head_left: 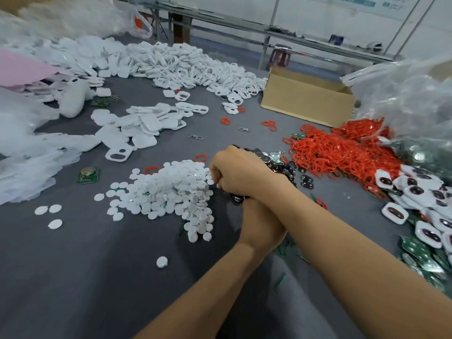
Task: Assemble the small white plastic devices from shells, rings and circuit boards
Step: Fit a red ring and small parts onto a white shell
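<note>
Curled right hand (238,172) fingers close on something small and hidden at the edge of the white disc pile (171,189); the left hand (260,228) lies beneath it, grip unreadable. Red rings (342,152) and part-built white shells (415,189) lie to the right on the grey table (73,277).

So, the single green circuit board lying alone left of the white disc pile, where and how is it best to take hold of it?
Probably pinch the circuit board by its two opposite bare edges, coming straight down from above. It lies flat on the grey table with a round coin cell on top and free space around.
</note>
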Motion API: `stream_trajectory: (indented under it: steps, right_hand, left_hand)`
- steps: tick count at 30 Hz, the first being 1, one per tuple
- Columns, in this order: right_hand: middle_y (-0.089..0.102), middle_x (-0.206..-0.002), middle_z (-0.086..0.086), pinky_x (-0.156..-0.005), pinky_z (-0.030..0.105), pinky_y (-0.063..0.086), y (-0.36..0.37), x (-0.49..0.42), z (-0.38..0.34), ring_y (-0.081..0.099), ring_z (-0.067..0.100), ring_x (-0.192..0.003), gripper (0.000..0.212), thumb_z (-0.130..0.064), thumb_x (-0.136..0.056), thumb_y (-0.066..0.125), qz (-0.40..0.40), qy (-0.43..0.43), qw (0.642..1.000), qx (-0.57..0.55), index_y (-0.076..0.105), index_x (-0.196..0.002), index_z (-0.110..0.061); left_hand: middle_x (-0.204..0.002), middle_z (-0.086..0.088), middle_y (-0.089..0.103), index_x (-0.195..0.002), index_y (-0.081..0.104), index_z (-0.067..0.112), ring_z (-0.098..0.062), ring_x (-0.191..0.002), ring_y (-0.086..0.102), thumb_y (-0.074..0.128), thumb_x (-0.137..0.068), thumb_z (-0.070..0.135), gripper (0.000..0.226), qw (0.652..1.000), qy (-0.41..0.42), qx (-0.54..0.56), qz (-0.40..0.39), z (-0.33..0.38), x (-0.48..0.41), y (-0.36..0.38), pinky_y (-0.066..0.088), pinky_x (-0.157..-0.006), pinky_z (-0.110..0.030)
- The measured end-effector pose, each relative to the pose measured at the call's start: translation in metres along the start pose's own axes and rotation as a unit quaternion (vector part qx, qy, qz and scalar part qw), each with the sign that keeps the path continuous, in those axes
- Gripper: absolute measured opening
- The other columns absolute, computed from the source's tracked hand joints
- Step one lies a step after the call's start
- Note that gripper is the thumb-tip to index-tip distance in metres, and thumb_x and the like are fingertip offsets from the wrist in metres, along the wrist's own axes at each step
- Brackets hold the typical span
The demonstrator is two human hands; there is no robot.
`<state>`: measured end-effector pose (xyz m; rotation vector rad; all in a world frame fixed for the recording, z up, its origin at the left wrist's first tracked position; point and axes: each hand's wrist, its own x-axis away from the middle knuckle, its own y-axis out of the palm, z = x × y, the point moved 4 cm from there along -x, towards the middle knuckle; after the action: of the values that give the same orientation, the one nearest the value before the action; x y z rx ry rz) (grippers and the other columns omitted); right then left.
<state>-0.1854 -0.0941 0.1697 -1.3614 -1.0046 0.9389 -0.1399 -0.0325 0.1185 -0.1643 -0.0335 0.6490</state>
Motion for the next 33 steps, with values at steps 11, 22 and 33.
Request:
stream_trajectory:
  steps: [11,22,33]
  right_hand:
    - [0.068,-0.066,0.005,-0.057,0.021,0.04,-0.038,0.102,0.085,0.05,0.007,-0.054,0.012,-0.01,-0.073,0.08,0.223,0.125,0.901,-0.35,0.073,-0.072,-0.02]
    - [0.071,-0.07,-0.002,-0.062,0.021,0.049,0.0,0.118,0.092,0.064,0.008,-0.064,0.015,0.0,-0.071,0.077,0.22,0.168,0.923,-0.266,0.075,-0.068,-0.015]
    - [0.072,-0.07,0.006,-0.063,0.032,0.054,0.002,0.121,0.096,0.067,0.019,-0.066,0.019,0.002,-0.07,0.078,0.206,0.209,0.9,-0.322,0.074,-0.065,-0.016]
  left_hand:
    - [-0.081,-0.008,0.073,-0.083,0.065,0.011,-0.013,-0.062,0.071,0.055,-0.091,-0.006,0.022,0.979,-0.06,0.188,0.049,-0.011,-0.015,-0.003,0.059,-0.058,-0.025]
    - [-0.085,-0.009,0.074,-0.099,0.067,0.001,-0.013,-0.065,0.073,0.056,-0.092,-0.006,0.015,0.98,-0.042,0.186,0.061,-0.008,-0.014,-0.002,0.058,-0.059,-0.022]
    - [-0.088,-0.011,0.074,-0.097,0.068,0.005,-0.017,-0.073,0.074,0.057,-0.092,-0.004,0.015,0.987,-0.012,0.145,0.064,-0.005,-0.012,-0.002,0.061,-0.065,-0.028]
